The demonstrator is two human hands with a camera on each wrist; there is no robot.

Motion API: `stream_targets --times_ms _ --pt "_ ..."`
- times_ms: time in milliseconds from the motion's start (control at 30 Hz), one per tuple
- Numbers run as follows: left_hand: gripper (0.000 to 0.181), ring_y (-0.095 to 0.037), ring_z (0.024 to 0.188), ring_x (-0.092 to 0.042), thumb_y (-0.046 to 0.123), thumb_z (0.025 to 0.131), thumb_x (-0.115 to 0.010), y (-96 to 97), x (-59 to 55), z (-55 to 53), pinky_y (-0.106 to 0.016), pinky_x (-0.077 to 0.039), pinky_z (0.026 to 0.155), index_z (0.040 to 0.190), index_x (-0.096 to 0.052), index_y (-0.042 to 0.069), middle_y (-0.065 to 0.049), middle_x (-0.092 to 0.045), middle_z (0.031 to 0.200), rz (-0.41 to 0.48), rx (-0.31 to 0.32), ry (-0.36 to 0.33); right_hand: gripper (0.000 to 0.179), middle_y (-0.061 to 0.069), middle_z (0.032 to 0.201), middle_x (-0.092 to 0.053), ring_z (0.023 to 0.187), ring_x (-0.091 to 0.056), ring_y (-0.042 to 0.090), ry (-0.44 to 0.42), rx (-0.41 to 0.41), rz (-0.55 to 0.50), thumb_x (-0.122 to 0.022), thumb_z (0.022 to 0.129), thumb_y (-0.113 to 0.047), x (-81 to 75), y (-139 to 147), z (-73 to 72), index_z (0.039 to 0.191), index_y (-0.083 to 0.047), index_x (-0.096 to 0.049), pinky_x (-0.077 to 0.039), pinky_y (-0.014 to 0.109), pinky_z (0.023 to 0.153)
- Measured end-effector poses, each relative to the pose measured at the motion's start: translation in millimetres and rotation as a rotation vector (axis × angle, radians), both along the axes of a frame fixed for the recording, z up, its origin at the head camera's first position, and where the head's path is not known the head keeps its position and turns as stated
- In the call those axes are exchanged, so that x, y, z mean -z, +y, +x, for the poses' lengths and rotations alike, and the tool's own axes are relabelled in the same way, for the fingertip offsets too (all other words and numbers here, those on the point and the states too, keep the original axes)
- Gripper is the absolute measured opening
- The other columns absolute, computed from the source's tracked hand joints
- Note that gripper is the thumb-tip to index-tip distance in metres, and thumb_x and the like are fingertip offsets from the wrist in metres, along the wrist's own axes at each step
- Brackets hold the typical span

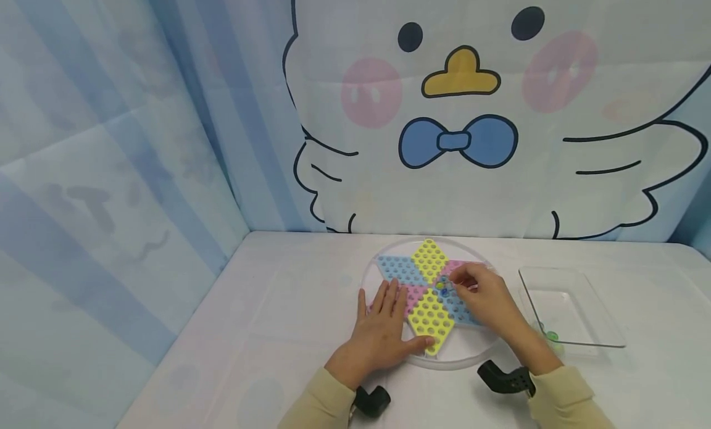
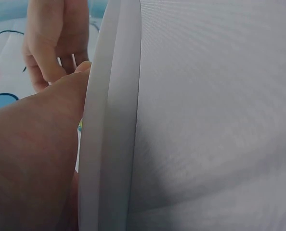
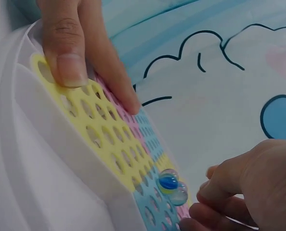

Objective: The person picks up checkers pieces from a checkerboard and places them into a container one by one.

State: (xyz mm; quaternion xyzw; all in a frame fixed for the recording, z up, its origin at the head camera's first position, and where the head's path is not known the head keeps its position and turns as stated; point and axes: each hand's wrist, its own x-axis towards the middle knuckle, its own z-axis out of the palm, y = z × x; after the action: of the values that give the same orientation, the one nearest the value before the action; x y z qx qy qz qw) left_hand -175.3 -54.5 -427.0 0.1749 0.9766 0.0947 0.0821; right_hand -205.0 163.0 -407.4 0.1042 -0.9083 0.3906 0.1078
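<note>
A round white Chinese checkers board (image 1: 472, 358) with a star of yellow, pink and blue sections lies on the table. My left hand (image 1: 380, 336) rests on its left and near part, fingers spread. In the right wrist view, the left thumb (image 3: 71, 70) presses on a yellow section. My right hand (image 1: 491, 299) is over the right side, its fingers curled near the centre beside several glass marbles (image 1: 442, 287). Blue and clear marbles (image 3: 174, 187) sit close to its fingertips in the right wrist view. Whether a marble is between those fingers is hidden.
Right of the board stands a clear square container (image 1: 572, 305), with a few greenish marbles (image 1: 552, 336) at its near left corner. A curtain (image 1: 455, 194) with a cartoon bird hangs behind the white table (image 1: 266, 342). Black wrist mounts (image 1: 505, 378) sit beneath both wrists.
</note>
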Motion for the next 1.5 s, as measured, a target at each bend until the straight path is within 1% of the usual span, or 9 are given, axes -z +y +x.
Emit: stream_targets --times_ms 100,300,433,600,1033,1267,1500 --pt "0.107 -0.023 0.156 0.003 0.085 0.085 -0.036 0.6 0.3 -0.1 -0.060 0.002 0.122 0.161 -0.010 0.014 -0.006 0.000 0.169 -0.003 0.000 0.005 0.010 0.012 0.097 -0.068 0.091 -0.063 0.023 0.033 0.006 -0.008 -0.064 0.091 0.001 3.7 -2.8 -1.3 0.100 -0.002 -0.067 -0.055 0.040 0.082" --pt "0.106 -0.024 0.156 0.004 0.084 0.085 -0.035 0.8 -0.1 -1.0 -0.061 0.003 0.122 0.161 -0.009 0.014 -0.006 0.001 0.169 -0.012 -0.001 0.006 0.011 0.012 0.094 -0.069 0.088 -0.063 0.021 0.119 0.033 -0.043 -0.065 0.088 0.003 13.3 -5.4 -6.8 0.097 -0.001 -0.067 -0.052 0.024 0.075" --pt "0.106 -0.024 0.156 0.004 0.085 0.085 -0.035 0.5 -1.0 -2.1 -0.060 0.004 0.122 0.161 -0.009 0.014 -0.006 0.001 0.169 -0.017 -0.007 0.006 0.012 0.012 0.090 -0.069 0.082 -0.061 0.018 0.175 0.033 -0.057 -0.066 0.085 0.006 18.8 -8.4 -10.7 0.095 0.000 -0.068 -0.048 0.019 0.070" --pt "0.107 -0.024 0.156 0.004 0.085 0.085 -0.035 0.6 -1.5 -1.9 -0.061 0.003 0.122 0.161 -0.009 0.014 -0.006 0.001 0.169 -0.020 -0.006 0.006 0.012 0.010 0.087 -0.069 0.078 -0.056 0.013 0.184 0.042 -0.055 -0.067 0.084 0.006 22.0 -9.9 -11.9 0.094 -0.001 -0.068 -0.045 0.018 0.068" --pt "0.106 -0.024 0.156 0.003 0.083 0.086 -0.037 0.4 -1.9 0.3 -0.061 0.003 0.122 0.161 -0.010 0.013 -0.007 0.000 0.169 -0.011 -0.004 0.017 0.013 0.010 0.086 -0.068 0.077 -0.057 0.015 0.196 0.036 -0.058 -0.069 0.083 0.007 24.4 -11.1 -11.5 0.093 -0.001 -0.068 -0.046 0.021 0.067" --pt "0.106 -0.024 0.156 0.003 0.083 0.086 -0.036 0.1 -0.7 0.3 -0.061 0.003 0.122 0.161 -0.009 0.013 -0.007 0.001 0.169 -0.006 -0.003 0.008 0.013 0.010 0.088 -0.068 0.079 -0.057 0.015 0.179 0.034 -0.053 -0.069 0.084 0.006 24.6 -10.8 -10.2 0.094 -0.002 -0.067 -0.046 0.021 0.068" --pt "0.107 -0.024 0.157 0.003 0.084 0.085 -0.036 0.9 0.1 -0.1 -0.061 0.003 0.122 0.161 -0.010 0.013 -0.006 0.000 0.169 -0.012 -0.003 0.006 0.014 0.009 0.087 -0.068 0.078 -0.057 0.015 0.197 0.037 -0.050 -0.069 0.083 0.007 25.1 -10.2 -9.6 0.093 -0.002 -0.067 -0.045 0.020 0.067"
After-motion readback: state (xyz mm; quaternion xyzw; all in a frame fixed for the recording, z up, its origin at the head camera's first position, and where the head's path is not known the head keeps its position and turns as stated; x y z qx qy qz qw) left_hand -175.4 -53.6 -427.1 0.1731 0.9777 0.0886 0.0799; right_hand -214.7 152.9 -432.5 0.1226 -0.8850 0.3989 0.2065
